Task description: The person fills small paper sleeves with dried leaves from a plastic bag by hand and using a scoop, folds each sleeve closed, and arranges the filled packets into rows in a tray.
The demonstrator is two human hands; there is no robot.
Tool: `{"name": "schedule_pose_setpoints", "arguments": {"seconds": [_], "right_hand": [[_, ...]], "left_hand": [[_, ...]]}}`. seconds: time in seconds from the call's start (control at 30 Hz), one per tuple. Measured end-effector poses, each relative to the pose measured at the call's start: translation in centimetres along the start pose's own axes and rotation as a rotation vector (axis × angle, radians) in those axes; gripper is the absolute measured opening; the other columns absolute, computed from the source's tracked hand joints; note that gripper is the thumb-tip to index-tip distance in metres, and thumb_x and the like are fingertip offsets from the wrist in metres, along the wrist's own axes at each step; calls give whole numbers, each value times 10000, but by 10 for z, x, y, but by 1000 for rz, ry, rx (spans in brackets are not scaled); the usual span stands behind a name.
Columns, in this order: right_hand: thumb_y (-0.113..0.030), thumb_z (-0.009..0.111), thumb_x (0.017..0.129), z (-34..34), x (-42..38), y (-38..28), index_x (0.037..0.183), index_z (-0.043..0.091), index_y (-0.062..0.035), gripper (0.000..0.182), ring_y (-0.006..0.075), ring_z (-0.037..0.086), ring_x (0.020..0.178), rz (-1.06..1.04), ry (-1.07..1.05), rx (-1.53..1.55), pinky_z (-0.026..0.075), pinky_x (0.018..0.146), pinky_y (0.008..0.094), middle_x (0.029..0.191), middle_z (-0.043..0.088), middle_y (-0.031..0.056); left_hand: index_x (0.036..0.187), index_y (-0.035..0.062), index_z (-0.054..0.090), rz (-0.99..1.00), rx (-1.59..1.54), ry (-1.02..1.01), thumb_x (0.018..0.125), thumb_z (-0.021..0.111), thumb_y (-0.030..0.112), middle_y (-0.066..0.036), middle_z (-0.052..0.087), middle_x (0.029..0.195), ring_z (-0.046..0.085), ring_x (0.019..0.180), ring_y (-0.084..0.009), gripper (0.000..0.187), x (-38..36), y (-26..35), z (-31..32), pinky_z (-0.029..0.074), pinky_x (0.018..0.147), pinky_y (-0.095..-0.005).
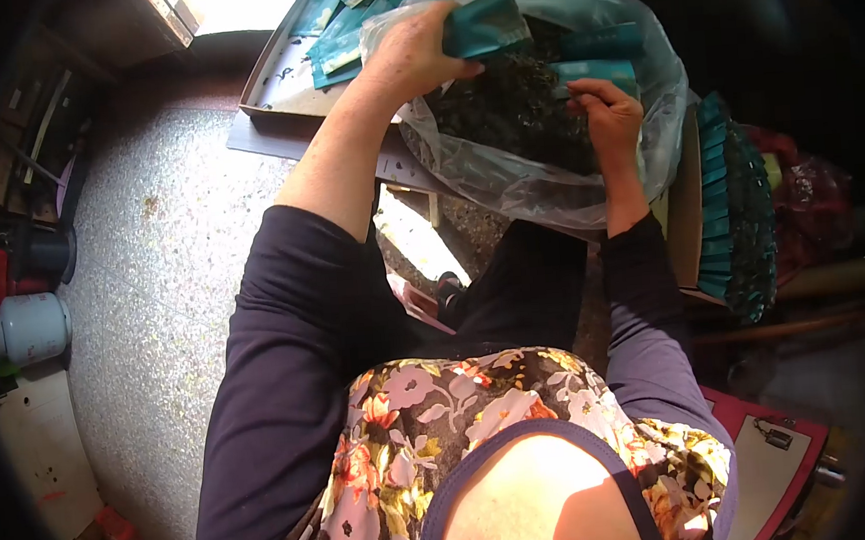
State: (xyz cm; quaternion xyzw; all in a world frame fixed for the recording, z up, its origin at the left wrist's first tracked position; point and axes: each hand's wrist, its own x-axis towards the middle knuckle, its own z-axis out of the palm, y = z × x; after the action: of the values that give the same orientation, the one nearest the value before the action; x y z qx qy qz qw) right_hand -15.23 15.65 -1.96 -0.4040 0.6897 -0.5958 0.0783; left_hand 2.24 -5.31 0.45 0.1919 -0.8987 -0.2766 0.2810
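Note:
My left hand (415, 54) is closed around a small teal pouch (484, 28), held over the left side of a large clear plastic bag (492, 188). Dark, dried, leafy material (507, 109) fills the bag. Above its right side, my right hand (610, 115) has thumb and fingers pinched together; whatever is between the fingertips is too small to make out. Just behind those fingers lies a teal packet (599, 73), with another teal packet (605, 41) farther back in the bag.
A shallow cardboard tray (274, 80) with several flat teal packets stands at the back left. To the right, a cardboard box (687, 212) holds a row of teal packets (715, 220). A clipboard (772, 457) lies at lower right; a pale gas cylinder (33, 328) stands far left.

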Motion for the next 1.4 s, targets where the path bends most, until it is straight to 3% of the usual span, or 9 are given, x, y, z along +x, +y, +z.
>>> {"name": "schedule_pose_setpoints", "arguments": {"seconds": [0.33, 0.77, 0.87, 0.93, 0.97, 1.07, 1.23, 1.3, 1.4], "right_hand": [[77, 552, 820, -32, 20, -40, 889, 689, 13, 166, 130, 649, 700, -150, 88, 2, 521, 655, 237, 819, 681, 70], [74, 544, 839, 1, 34, -39, 870, 685, -8, 166, 107, 629, 717, -226, -124, -38, 503, 660, 229, 809, 666, 38], [107, 554, 799, 14, 40, -52, 861, 682, -10, 185, 107, 635, 750, -278, -226, -145, 503, 670, 232, 816, 667, 41], [120, 579, 754, 21, 44, -67, 851, 678, -17, 195, 152, 654, 768, -627, -258, -400, 516, 685, 252, 825, 668, 60], [120, 579, 754, 21, 45, -74, 851, 678, -17, 195, 152, 654, 768, -621, -265, -398, 516, 685, 252, 825, 668, 60], [69, 613, 699, 18, 52, -92, 851, 675, -58, 208, 255, 652, 750, -1002, -257, -641, 530, 674, 315, 829, 652, 81], [104, 600, 740, -8, 40, -104, 852, 673, -9, 174, 230, 664, 768, -889, -212, -756, 521, 683, 280, 830, 666, 97], [110, 587, 756, -18, 33, -92, 857, 670, -2, 172, 210, 664, 763, -632, -106, -565, 507, 678, 269, 826, 665, 100], [106, 583, 767, -27, 21, -65, 856, 667, -5, 165, 199, 661, 750, -584, -145, -657, 496, 665, 265, 814, 660, 103]], "left_hand": [[1318, 91, 436, -98, 27, -163, 627, 830, 276, -209, 580, 1168, 553, 1109, -337, 817, -1, 5, 0, 436, 954, -385], [1319, 73, 437, -97, 64, -254, 637, 799, 297, -220, 582, 1162, 547, 1111, -353, 804, 2, 4, 3, 430, 951, -380], [1308, 67, 452, -85, 42, -237, 635, 800, 300, -224, 582, 1159, 545, 1109, -357, 793, 3, 7, 4, 434, 940, -381], [1298, 66, 466, -69, 63, -236, 635, 801, 302, -219, 586, 1148, 550, 1098, -355, 779, 3, 10, 3, 439, 928, -384], [1298, 66, 466, -77, 60, -240, 635, 801, 302, -219, 586, 1148, 550, 1098, -355, 779, 2, 8, 6, 439, 928, -384], [1316, 76, 456, -68, 32, -180, 642, 803, 312, -218, 589, 1145, 559, 1089, -347, 794, 1, 5, 5, 449, 917, -383], [1335, 90, 445, -106, 55, -194, 658, 802, 310, -208, 588, 1155, 570, 1082, -330, 796, 2, 1, 6, 471, 892, -383], [1337, 92, 443, -81, 91, -165, 664, 801, 307, -206, 588, 1157, 577, 1075, -321, 793, 1, 1, 6, 478, 884, -380], [1335, 86, 444, -142, 30, -219, 667, 800, 310, -209, 586, 1158, 587, 1064, -315, 790, 3, 6, -1, 476, 895, -377]]}}
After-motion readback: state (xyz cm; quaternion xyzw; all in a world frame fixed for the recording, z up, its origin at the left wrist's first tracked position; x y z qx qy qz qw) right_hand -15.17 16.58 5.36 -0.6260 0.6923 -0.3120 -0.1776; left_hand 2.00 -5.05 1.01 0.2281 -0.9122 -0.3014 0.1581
